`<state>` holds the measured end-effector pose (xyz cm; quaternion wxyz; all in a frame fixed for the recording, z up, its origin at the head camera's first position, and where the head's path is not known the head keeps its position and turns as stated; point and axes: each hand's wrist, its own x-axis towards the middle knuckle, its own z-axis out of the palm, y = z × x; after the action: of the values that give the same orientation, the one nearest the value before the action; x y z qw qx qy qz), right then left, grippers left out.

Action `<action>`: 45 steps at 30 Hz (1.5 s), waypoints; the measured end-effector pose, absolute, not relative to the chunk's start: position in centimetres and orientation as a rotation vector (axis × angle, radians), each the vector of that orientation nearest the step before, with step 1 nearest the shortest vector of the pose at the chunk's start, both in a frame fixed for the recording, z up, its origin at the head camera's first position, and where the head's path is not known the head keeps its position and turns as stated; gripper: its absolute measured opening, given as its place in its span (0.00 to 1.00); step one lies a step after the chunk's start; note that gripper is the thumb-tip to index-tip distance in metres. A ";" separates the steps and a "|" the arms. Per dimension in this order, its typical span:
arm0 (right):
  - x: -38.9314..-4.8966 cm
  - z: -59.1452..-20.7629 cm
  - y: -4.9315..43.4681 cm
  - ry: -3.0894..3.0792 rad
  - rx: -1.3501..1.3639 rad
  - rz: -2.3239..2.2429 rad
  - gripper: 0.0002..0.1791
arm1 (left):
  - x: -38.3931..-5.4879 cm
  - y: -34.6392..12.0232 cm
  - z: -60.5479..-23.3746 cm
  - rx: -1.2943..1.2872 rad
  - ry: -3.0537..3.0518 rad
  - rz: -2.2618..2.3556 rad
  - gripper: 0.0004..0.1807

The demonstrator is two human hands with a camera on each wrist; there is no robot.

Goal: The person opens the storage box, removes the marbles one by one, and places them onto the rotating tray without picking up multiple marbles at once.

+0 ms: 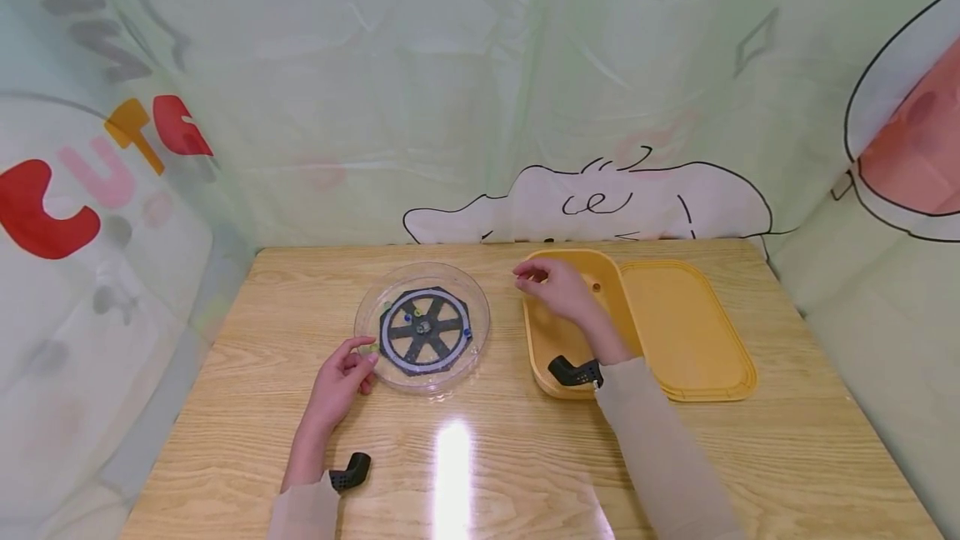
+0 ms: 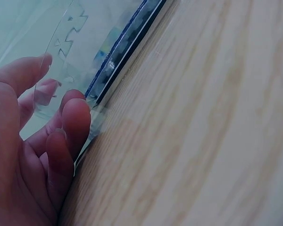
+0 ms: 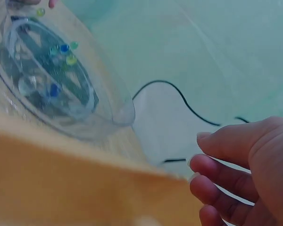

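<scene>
A clear round dish [image 1: 477, 362] stands on the table's left half, with a dark wheel-shaped piece [image 1: 412, 348] in it. Several glass marbles, among them a blue marble [image 1: 467, 332] and a yellow-green marble [image 3: 71, 60], lie in the dish. At its near left side my left hand [image 1: 339, 382] holds the rim, with thumb and fingers about the clear wall [image 2: 49, 37]. My right hand [image 1: 564, 290] hovers over the left edge of a yellow tub [image 1: 534, 348]. Its fingers [image 3: 212, 165] are loosely bent, and nothing shows between thumb and fingertips.
One small brown ball [image 1: 596, 287] lies in the tub. Flat on the table to the tub's right is a yellow lid [image 1: 686, 332]. Behind the wooden table [image 1: 510, 465] hangs a printed pale curtain [image 1: 375, 107], which also runs along both sides.
</scene>
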<state>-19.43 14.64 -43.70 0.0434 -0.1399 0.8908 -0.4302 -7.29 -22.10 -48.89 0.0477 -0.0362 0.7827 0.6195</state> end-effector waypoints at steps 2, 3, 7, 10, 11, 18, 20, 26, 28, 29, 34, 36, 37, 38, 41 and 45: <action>-19.8 -43.8 15.5 2.740 -0.425 -1.297 0.12 | -7.3 -22.0 -48.8 -0.110 2.389 1.888 0.19; -19.9 -43.8 16.0 2.739 -0.424 -1.289 0.12 | -7.3 -22.0 -48.7 -0.109 2.391 1.887 0.19; -20.5 -43.8 17.7 2.731 -0.414 -1.259 0.13 | -7.3 -21.9 -48.5 -0.110 2.394 1.885 0.19; -20.8 -43.8 18.8 2.738 -0.385 -1.212 0.15 | -7.2 -21.9 -48.4 -0.120 2.395 1.881 0.19; -20.9 -43.8 19.1 2.740 -0.364 -1.191 0.15 | -7.2 -21.9 -48.4 -0.122 2.394 1.883 0.19; -21.6 -44.4 20.6 2.775 -0.308 -1.045 0.16 | -7.2 -22.0 -48.8 -0.107 2.392 1.894 0.19; -21.7 -44.5 20.8 2.764 -0.294 -1.020 0.17 | -7.2 -22.0 -48.8 -0.103 2.395 1.891 0.19; -21.9 -44.8 21.0 2.740 -0.281 -0.963 0.18 | -7.2 -22.0 -48.7 -0.105 2.400 1.885 0.19; -22.0 -44.8 21.1 2.742 -0.284 -0.949 0.18 | -7.2 -21.9 -48.7 -0.110 2.400 1.882 0.19; -22.0 -44.8 21.1 2.744 -0.285 -0.944 0.18 | -7.1 -21.9 -48.6 -0.113 2.399 1.882 0.19; -22.0 -44.8 21.0 2.745 -0.313 -0.928 0.18 | -7.1 -21.9 -48.5 -0.126 2.407 1.871 0.19; -22.0 -44.8 21.1 2.751 -0.328 -0.921 0.18 | -7.2 -21.9 -48.5 -0.125 2.408 1.869 0.19; -22.0 -44.8 21.1 2.753 -0.336 -0.915 0.18 | -7.2 -21.9 -48.5 -0.124 2.408 1.871 0.19; -22.0 -44.8 21.1 2.757 -0.347 -0.907 0.18 | -7.2 -21.9 -48.5 -0.124 2.406 1.873 0.19; -22.1 -45.0 21.1 2.768 -0.348 -0.891 0.18 | -7.2 -21.9 -48.6 -0.121 2.401 1.881 0.19; -22.3 -45.3 21.1 2.769 -0.366 -0.878 0.17 | -7.1 -21.9 -48.6 -0.120 2.399 1.884 0.19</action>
<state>-22.31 21.14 -45.28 0.1066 -0.1242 0.9404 -0.2980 -7.13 -21.93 -48.60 0.0447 -0.0393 0.7851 0.6165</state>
